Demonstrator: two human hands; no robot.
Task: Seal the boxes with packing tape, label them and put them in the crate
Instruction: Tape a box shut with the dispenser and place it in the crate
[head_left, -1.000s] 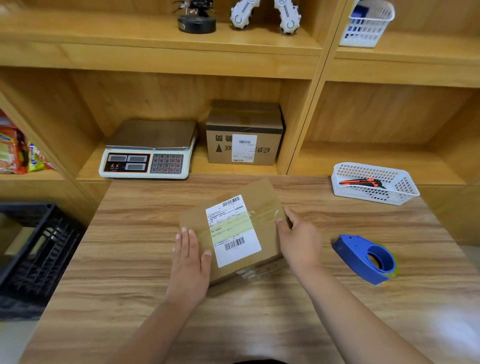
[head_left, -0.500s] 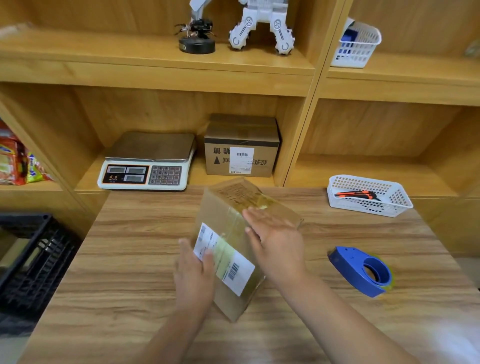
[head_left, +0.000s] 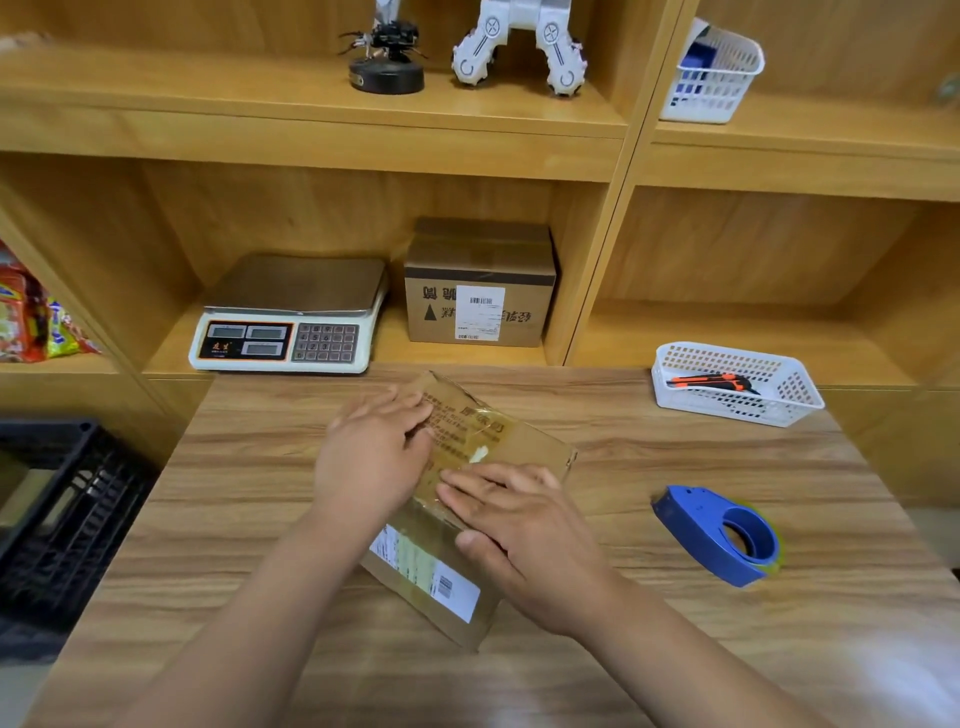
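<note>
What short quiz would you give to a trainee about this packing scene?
1. True or false: the left hand and the right hand both lie flat on the top of the cardboard box.
2. Where is the shipping label of this box? A: on the top face. B: on the side that faces the person. C: on the side that faces the shelves.
3. What tool lies in the white basket on the table?

Key: 1 true; 2 B; 3 an orange and black utility knife.
</note>
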